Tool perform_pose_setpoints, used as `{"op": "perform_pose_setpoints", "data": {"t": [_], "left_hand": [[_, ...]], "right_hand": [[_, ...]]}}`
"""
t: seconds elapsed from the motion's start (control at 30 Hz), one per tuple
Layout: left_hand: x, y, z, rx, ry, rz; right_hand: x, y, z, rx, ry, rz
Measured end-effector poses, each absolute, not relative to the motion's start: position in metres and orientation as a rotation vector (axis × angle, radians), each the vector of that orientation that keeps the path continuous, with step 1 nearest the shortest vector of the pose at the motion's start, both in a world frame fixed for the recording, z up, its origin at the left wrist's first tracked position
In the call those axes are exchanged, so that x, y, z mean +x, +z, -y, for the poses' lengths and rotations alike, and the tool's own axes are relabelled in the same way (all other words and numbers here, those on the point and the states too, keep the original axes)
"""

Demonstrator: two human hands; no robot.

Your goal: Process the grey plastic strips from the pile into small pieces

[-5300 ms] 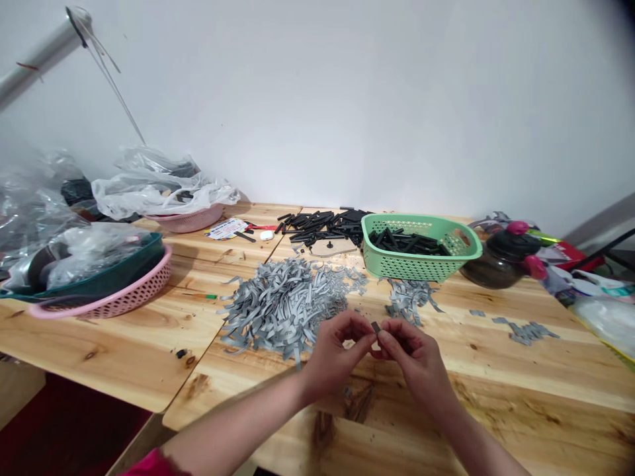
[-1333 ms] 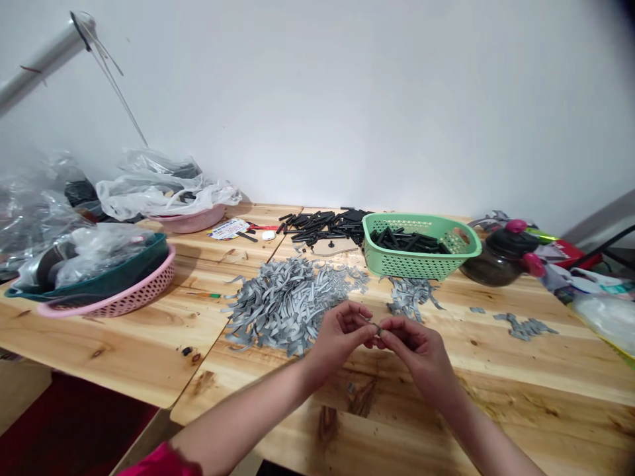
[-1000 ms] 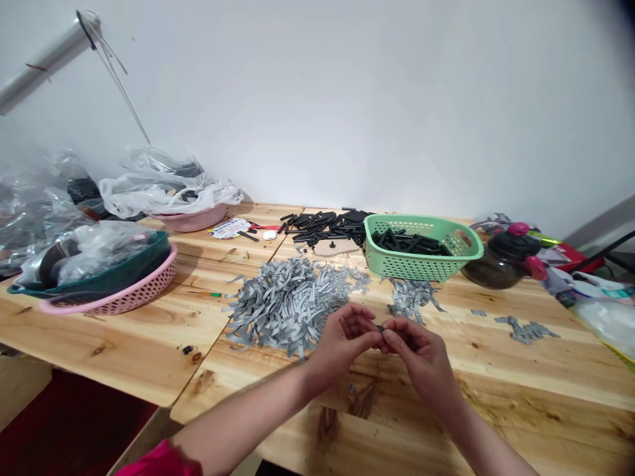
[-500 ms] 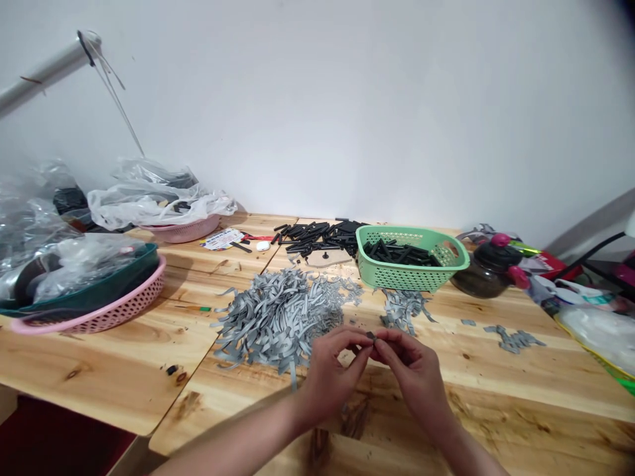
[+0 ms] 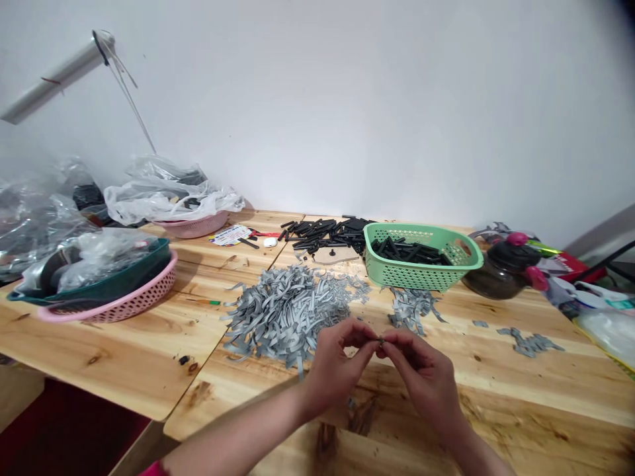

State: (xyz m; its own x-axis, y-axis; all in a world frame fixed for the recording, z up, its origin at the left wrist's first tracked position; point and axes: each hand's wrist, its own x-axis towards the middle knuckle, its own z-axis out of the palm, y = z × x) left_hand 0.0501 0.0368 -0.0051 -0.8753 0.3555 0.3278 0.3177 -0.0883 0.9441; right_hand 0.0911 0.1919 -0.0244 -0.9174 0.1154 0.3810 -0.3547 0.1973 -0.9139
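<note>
My left hand [image 5: 340, 363] and my right hand [image 5: 421, 370] meet above the front of the wooden table [image 5: 496, 410], each closed in a pinch. Between the fingertips is a small dark piece [image 5: 381, 341], mostly covered, too small to name. Just left of my hands lies a large heap of grey strips [image 5: 282, 314]. A smaller pile of grey strips [image 5: 413, 308] sits behind my right hand, in front of the green basket [image 5: 421, 274], which holds black sticks [image 5: 409, 251].
More black sticks [image 5: 327, 233] lie loose at the back. A pink basket [image 5: 133, 303] and plastic bags [image 5: 173, 198] occupy the left. On the right are small grey pieces [image 5: 530, 344], a dark jar with pink knobs [image 5: 501, 268] and bagged items [image 5: 602, 324].
The view has shifted, so the table's contents appear further right. Both hands stay together, and the dark piece between their fingertips shows less than before.
</note>
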Motion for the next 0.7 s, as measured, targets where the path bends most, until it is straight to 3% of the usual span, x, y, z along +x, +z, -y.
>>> {"op": "perform_pose_setpoints", "data": {"t": [0.2, 0.5, 0.7], "left_hand": [[0.05, -0.005, -0.034, 0.969, 2.081, -2.361], [0.034, 0.009, -0.025, 0.867, 1.803, -2.2], [0.031, 0.003, -0.026, 0.763, 1.767, -2.043]], "right_hand": [[0.091, -0.023, -0.191, 0.253, 1.716, 2.108], [0.09, -0.021, -0.201, 0.506, 1.254, 2.161], [0.086, -0.02, -0.205, 0.623, 1.192, 2.208]]}}
